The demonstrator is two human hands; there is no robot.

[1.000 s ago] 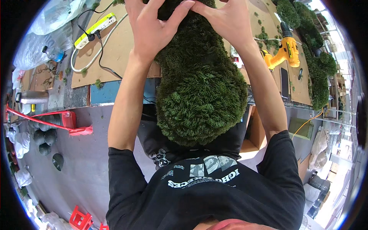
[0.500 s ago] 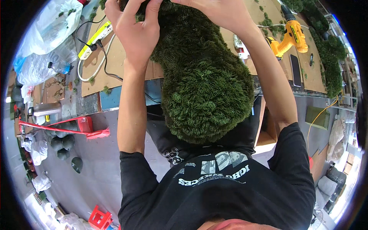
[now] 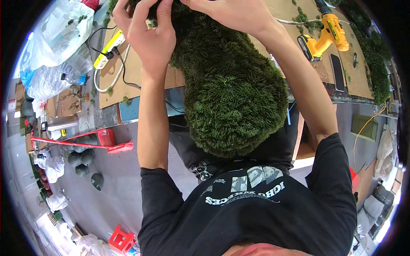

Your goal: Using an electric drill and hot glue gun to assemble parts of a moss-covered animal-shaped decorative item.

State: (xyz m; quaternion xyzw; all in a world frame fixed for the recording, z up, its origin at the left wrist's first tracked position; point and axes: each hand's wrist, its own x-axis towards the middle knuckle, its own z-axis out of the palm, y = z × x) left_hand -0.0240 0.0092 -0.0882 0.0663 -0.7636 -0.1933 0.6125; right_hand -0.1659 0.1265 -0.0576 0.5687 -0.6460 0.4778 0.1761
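Both hands work at the far end of the long, green foliage-covered piece (image 3: 235, 106), which runs between the forearms; its rounded near end juts past the edge of the worktop (image 3: 96, 119) above the person's lap. The left hand (image 3: 151, 38) is partly open, its thumb raised apart from loosely bent fingers. The right hand (image 3: 237, 15) reaches across the foliage, thumb side toward the left thumb. The upper edge cuts off the fingertips, so I cannot tell whether either hand pinches anything.

One second ago the two thumbs met over the foliage; now a small gap shows between them, and both hands sit farther left. The view has turned slightly, and the yellow drill (image 3: 335, 32) now shows its battery clear of the right forearm.
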